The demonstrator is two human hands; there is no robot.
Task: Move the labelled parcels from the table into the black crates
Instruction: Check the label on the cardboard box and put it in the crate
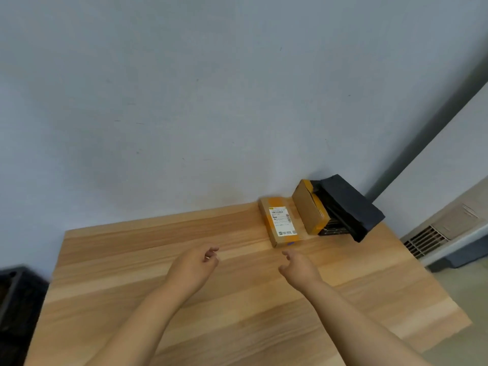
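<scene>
Reaching is the step in hand, by the look of it: both hands hover empty over the surface (237,299), fingers loosely curled and grasping nothing. The right hand (298,268) sits just short of the labelled parcel (281,223), which lies flat beyond its fingertips, label up. Past that, further from the hand and to its right, a second parcel (310,207) leans tilted against a black holder (348,207) at the wall. The left hand (192,268) floats well apart from both. A black crate (15,299) shows at the far left edge, beyond the left hand. Next, probably, a grip across the flat parcel's sides and a carry leftward to the crate.
</scene>
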